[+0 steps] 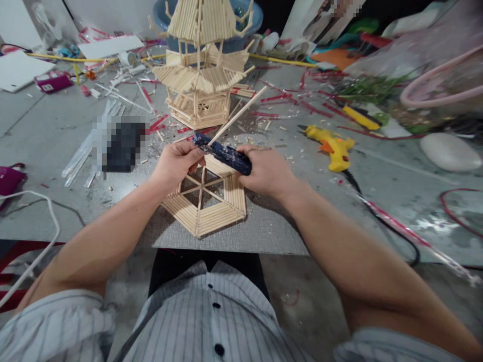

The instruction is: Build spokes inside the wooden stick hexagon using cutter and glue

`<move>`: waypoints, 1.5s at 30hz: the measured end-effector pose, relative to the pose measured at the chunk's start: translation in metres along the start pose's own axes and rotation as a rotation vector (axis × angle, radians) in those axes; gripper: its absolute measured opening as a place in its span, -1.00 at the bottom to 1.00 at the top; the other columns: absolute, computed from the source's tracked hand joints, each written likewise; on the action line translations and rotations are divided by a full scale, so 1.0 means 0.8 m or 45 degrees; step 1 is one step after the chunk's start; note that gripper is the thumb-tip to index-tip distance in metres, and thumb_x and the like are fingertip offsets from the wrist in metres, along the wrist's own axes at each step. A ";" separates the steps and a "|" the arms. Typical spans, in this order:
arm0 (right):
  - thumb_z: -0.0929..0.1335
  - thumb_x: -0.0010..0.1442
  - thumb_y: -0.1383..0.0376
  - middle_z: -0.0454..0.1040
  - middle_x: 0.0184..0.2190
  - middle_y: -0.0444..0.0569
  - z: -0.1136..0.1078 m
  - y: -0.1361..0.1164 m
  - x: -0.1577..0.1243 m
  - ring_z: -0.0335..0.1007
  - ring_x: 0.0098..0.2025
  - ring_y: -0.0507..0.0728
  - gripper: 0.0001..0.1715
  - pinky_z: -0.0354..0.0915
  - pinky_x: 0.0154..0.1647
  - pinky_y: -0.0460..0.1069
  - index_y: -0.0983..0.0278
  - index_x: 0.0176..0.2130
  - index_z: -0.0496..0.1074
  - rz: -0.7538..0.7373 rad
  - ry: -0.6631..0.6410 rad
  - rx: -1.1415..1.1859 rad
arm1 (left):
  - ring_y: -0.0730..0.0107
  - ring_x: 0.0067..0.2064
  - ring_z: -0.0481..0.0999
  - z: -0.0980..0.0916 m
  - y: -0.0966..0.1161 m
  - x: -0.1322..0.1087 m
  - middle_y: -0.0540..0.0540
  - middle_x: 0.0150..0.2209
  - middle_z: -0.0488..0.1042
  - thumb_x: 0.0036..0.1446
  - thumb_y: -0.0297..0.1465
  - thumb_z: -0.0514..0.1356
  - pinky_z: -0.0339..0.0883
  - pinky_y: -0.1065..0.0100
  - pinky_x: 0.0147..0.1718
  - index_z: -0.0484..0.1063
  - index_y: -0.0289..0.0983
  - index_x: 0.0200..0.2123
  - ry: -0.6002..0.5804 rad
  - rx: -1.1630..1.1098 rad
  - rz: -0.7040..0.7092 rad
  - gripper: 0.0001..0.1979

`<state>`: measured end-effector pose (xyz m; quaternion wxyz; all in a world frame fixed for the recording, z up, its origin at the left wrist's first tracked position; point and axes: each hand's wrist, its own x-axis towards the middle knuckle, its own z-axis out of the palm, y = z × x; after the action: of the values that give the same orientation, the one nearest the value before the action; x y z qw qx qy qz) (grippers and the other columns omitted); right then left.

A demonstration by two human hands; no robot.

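Observation:
My right hand (266,168) is closed around a worn dark blue tool (230,157), which looks like a utility knife; its blade cannot be made out. A thin wooden stick (239,114) slants up and away from the tool. The stick's near end lines up with the pinched fingertips of my left hand (177,163), partly hidden by the tool. Just below both hands lies a flat hexagonal frame of wooden sticks (217,217), with spokes meeting in its middle. Beyond them stands a tiered pagoda model (199,75) built of similar sticks.
A yellow glue gun (332,146) with a black cord lies to the right. Clear glue sticks (88,141) and a blurred dark object (126,146) are at left. A blue basin (256,20) stands behind the pagoda. Red-and-clear wrapper strips and wood scraps litter the grey table (271,231).

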<state>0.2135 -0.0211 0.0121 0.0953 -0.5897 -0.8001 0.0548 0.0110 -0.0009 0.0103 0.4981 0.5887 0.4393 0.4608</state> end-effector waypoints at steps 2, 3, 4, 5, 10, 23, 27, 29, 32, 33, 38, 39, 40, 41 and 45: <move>0.32 0.00 0.26 0.53 -0.06 0.15 0.000 0.001 0.000 0.47 -0.08 0.35 -0.41 0.31 -0.13 0.12 0.34 0.05 0.41 0.005 0.007 -0.016 | 0.69 -0.67 0.20 0.000 0.000 0.000 0.06 -0.69 0.34 0.08 -0.47 0.20 0.02 0.54 -0.67 0.38 -0.32 -0.66 0.009 0.034 -0.003 -0.73; 0.32 0.00 0.25 0.54 -0.09 0.14 0.000 0.001 0.000 0.47 -0.09 0.35 -0.42 0.31 -0.16 0.11 0.33 0.04 0.42 0.009 0.009 -0.023 | 0.69 -0.67 0.20 0.000 0.000 0.001 0.06 -0.70 0.33 0.08 -0.47 0.20 0.02 0.55 -0.67 0.39 -0.32 -0.65 0.013 0.053 -0.001 -0.73; 0.32 0.00 0.24 0.55 -0.11 0.13 -0.001 0.001 0.000 0.47 -0.10 0.35 -0.43 0.31 -0.19 0.11 0.31 0.03 0.42 0.013 0.009 -0.028 | 0.69 -0.67 0.20 0.000 0.000 0.001 0.06 -0.70 0.33 0.08 -0.47 0.20 0.02 0.55 -0.67 0.39 -0.32 -0.65 0.015 0.070 0.001 -0.74; 0.32 0.00 0.24 0.55 -0.13 0.13 -0.002 0.001 0.000 0.47 -0.11 0.35 -0.45 0.30 -0.21 0.10 0.30 0.02 0.43 0.017 0.007 -0.032 | 0.69 -0.67 0.20 0.000 0.000 0.001 0.07 -0.71 0.32 0.08 -0.46 0.20 0.01 0.55 -0.67 0.40 -0.32 -0.65 0.016 0.082 0.004 -0.74; 0.33 0.01 0.25 0.55 -0.17 0.15 -0.007 -0.003 0.000 0.47 -0.13 0.35 -0.52 0.27 -0.27 0.08 0.31 -0.04 0.44 0.039 -0.023 -0.030 | 0.70 -0.69 0.19 0.002 0.004 0.002 0.09 -0.74 0.30 0.09 -0.46 0.20 0.01 0.56 -0.67 0.41 -0.33 -0.64 0.018 0.138 0.010 -0.74; 0.31 0.04 0.22 0.57 -0.21 0.17 -0.012 -0.009 0.002 0.48 -0.20 0.32 -0.64 0.23 -0.33 0.06 0.29 -0.15 0.46 0.045 -0.082 -0.090 | 0.67 -0.69 0.17 0.001 0.002 0.003 0.10 -0.76 0.26 0.10 -0.44 0.18 0.02 0.53 -0.66 0.41 -0.32 -0.62 0.047 0.278 0.042 -0.74; 0.31 0.03 0.22 0.57 -0.22 0.16 -0.012 -0.009 0.002 0.48 -0.22 0.30 -0.65 0.23 -0.34 0.06 0.28 -0.16 0.46 0.062 -0.079 -0.098 | 0.64 -0.68 0.15 0.002 0.005 0.001 0.11 -0.76 0.23 0.11 -0.42 0.17 0.05 0.50 -0.64 0.40 -0.30 -0.62 0.073 0.373 0.034 -0.74; 0.31 0.04 0.21 0.57 -0.23 0.16 -0.011 -0.008 0.002 0.48 -0.22 0.30 -0.62 0.24 -0.34 0.06 0.28 -0.14 0.46 0.073 -0.063 -0.097 | 0.63 -0.65 0.21 0.002 0.004 0.000 0.10 -0.72 0.27 0.10 -0.41 0.18 0.10 0.50 -0.60 0.40 -0.29 -0.60 0.074 0.401 0.064 -0.77; 0.30 0.05 0.20 0.57 -0.22 0.17 -0.009 -0.007 0.001 0.48 -0.20 0.33 -0.57 0.25 -0.33 0.08 0.30 -0.08 0.45 0.088 -0.034 -0.092 | 0.58 -0.55 0.34 0.002 0.002 0.000 0.06 -0.62 0.40 0.06 -0.40 0.20 0.21 0.50 -0.51 0.43 -0.29 -0.52 0.093 0.429 0.134 -0.86; 0.30 0.05 0.20 0.56 -0.21 0.17 -0.008 -0.007 0.001 0.48 -0.19 0.34 -0.54 0.26 -0.31 0.09 0.31 -0.05 0.44 0.091 -0.028 -0.093 | 0.57 -0.52 0.37 0.001 0.001 0.000 0.05 -0.59 0.42 0.05 -0.40 0.21 0.23 0.49 -0.48 0.44 -0.29 -0.50 0.100 0.448 0.158 -0.88; 0.31 0.03 0.25 0.53 -0.10 0.17 -0.005 -0.008 0.000 0.46 -0.11 0.33 -0.39 0.29 -0.20 0.10 0.32 0.09 0.38 0.091 -0.002 -0.063 | 0.55 -0.49 0.43 -0.001 0.000 -0.001 0.04 -0.58 0.46 0.04 -0.45 0.19 0.29 0.48 -0.40 0.46 -0.30 -0.51 0.100 0.566 0.224 -0.89; 0.31 0.03 0.27 0.53 -0.09 0.17 -0.004 -0.009 -0.001 0.46 -0.09 0.32 -0.37 0.30 -0.18 0.10 0.32 0.11 0.36 0.097 0.007 -0.050 | 0.55 -0.48 0.43 -0.001 0.000 -0.001 0.04 -0.58 0.46 0.04 -0.47 0.19 0.29 0.48 -0.39 0.47 -0.30 -0.52 0.103 0.586 0.238 -0.88; 0.31 0.03 0.27 0.53 -0.09 0.16 -0.003 -0.010 -0.001 0.46 -0.09 0.31 -0.35 0.30 -0.17 0.10 0.32 0.13 0.35 0.107 0.016 -0.042 | 0.55 -0.48 0.43 -0.001 0.000 -0.001 0.04 -0.58 0.46 0.04 -0.47 0.18 0.28 0.48 -0.39 0.47 -0.30 -0.53 0.108 0.602 0.253 -0.87; 0.31 0.03 0.28 0.53 -0.09 0.16 -0.002 -0.010 -0.001 0.46 -0.09 0.30 -0.34 0.30 -0.16 0.10 0.33 0.14 0.34 0.119 0.023 -0.041 | 0.55 -0.48 0.44 -0.001 -0.001 -0.001 0.04 -0.58 0.47 0.05 -0.46 0.18 0.28 0.48 -0.38 0.48 -0.30 -0.52 0.112 0.615 0.265 -0.86; 0.31 0.03 0.25 0.55 -0.17 0.14 0.001 -0.011 -0.001 0.46 -0.13 0.30 -0.41 0.30 -0.19 0.10 0.32 0.08 0.39 0.146 0.038 -0.065 | 0.52 -0.46 0.44 -0.003 -0.003 0.000 0.03 -0.58 0.49 0.07 -0.40 0.18 0.27 0.45 -0.37 0.50 -0.28 -0.50 0.126 0.663 0.282 -0.85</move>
<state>0.2055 -0.0247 0.0130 0.0886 -0.6376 -0.7646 0.0309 0.0083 -0.0003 0.0083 0.2547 0.7180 0.4997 0.4122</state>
